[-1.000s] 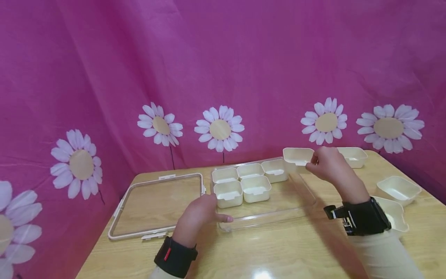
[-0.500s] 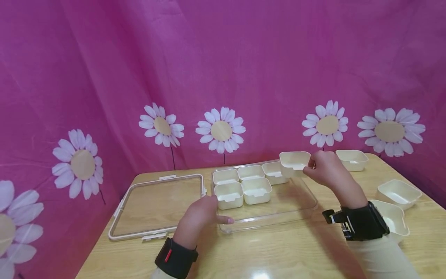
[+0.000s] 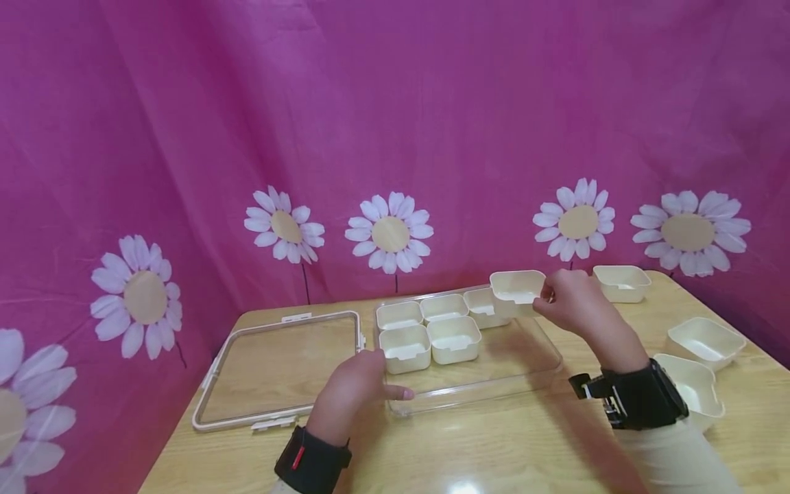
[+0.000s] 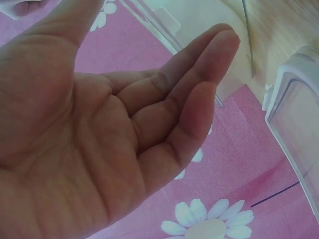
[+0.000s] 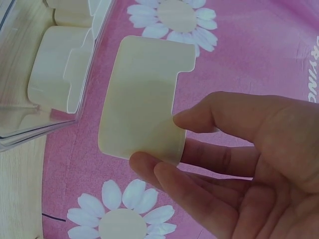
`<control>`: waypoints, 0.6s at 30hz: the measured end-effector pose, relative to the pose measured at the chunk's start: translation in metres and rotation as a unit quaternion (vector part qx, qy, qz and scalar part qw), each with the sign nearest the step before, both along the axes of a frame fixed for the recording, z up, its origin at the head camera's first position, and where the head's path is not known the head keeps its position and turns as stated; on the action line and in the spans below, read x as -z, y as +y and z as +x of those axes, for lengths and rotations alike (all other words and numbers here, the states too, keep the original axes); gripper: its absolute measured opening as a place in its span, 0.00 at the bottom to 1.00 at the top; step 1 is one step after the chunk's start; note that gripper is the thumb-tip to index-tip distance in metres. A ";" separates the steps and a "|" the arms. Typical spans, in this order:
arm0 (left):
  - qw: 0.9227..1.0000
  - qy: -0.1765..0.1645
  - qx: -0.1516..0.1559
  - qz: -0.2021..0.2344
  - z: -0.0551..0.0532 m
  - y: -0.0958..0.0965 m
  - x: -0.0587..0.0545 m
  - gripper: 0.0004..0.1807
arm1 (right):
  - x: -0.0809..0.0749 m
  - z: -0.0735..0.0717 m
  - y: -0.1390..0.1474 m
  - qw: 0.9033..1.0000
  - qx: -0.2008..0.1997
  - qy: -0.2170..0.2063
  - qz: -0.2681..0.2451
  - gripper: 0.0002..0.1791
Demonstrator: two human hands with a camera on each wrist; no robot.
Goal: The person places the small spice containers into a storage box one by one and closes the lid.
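My right hand pinches the right rim of a small cream plastic bin, raised above the back right part of a clear tray. The right wrist view shows the thumb on one side of this bin and fingers on the other. Inside the tray, several matching bins stand in two rows at the left. My left hand lies at the tray's front left corner, its thumb along the front wall. In the left wrist view its fingers are nearly straight beside the tray's clear wall.
A clear lid with a white frame and side clips lies left of the tray. To the right stand three loose cream bins: one at the back, one at the right, and one by my right wrist. A pink flowered cloth hangs behind the table.
My right hand has moved slightly left and down with the bin, bringing it closer to the back row in the tray. My left hand has stayed at the corner.
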State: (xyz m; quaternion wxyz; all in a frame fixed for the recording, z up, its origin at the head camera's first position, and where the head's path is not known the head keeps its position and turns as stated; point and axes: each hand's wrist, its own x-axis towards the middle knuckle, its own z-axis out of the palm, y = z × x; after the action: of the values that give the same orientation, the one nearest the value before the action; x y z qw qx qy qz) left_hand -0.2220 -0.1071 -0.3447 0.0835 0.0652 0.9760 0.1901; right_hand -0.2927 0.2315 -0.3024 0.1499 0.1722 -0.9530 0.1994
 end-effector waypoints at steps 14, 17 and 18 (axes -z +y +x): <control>1.000 -0.002 -0.001 -0.012 0.000 0.002 0.001 0.38 | 0.000 0.004 -0.001 1.000 -0.005 0.004 -0.010 0.07; 1.000 -0.001 -0.001 -0.011 0.001 0.001 0.001 0.38 | 0.000 0.005 -0.002 1.000 -0.008 0.008 -0.010 0.07; 1.000 0.000 0.000 -0.011 0.001 0.001 0.001 0.38 | -0.001 0.005 -0.002 1.000 -0.009 0.009 -0.010 0.07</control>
State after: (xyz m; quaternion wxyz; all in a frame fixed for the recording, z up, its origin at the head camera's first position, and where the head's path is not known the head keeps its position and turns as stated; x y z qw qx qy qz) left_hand -0.2211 -0.1062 -0.3460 0.0837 0.0646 0.9780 0.1796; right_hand -0.2877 0.2294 -0.3018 0.1585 0.1806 -0.9480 0.2088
